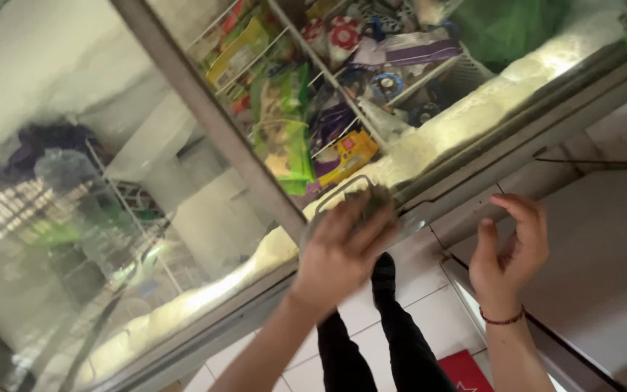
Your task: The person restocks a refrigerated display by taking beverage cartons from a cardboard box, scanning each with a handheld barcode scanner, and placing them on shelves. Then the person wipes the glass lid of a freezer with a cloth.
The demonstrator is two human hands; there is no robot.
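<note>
Right at the chest freezer's [473,138] front rim, the left hand [342,250] has its grip clenched around a small clear packet [361,196] with something dark inside, held just above the frosted edge. The right hand [509,250] hovers beside the rim, fingers loosely curled, grasping nothing. The sliding glass lid [110,181] is pushed aside, and the wire baskets [466,72] of coloured frozen packets lie exposed beyond the rim. Judging by this, the packet is already out, the lid not yet closed.

hands: 2 — left hand [342,250], right hand [509,250] | chest freezer [473,120]: 1 | sliding glass lid [74,181]: 1 | bracelet [502,319]: 1
</note>
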